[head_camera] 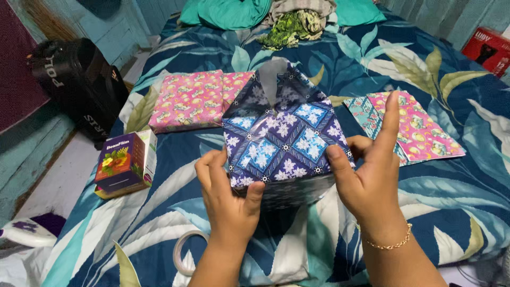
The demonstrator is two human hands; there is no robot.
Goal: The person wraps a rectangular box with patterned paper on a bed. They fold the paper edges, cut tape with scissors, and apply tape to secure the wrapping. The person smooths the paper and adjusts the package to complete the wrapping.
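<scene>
We see a box wrapped in blue gift paper at the centre of the frame, held up just above the bed. Its paper is glossy, patterned with white flowers and lighter blue diamonds, and a loose triangular flap stands up at its top edge. Our left hand has its grip closed on the lower left edge of the box, thumb on the front. Our right hand pinches the lower right edge with the thumb, while the forefinger points straight up; the other fingers seem to lie behind the paper. A tape roll lies at lower left, and a pink wrapped parcel sits at upper left.
</scene>
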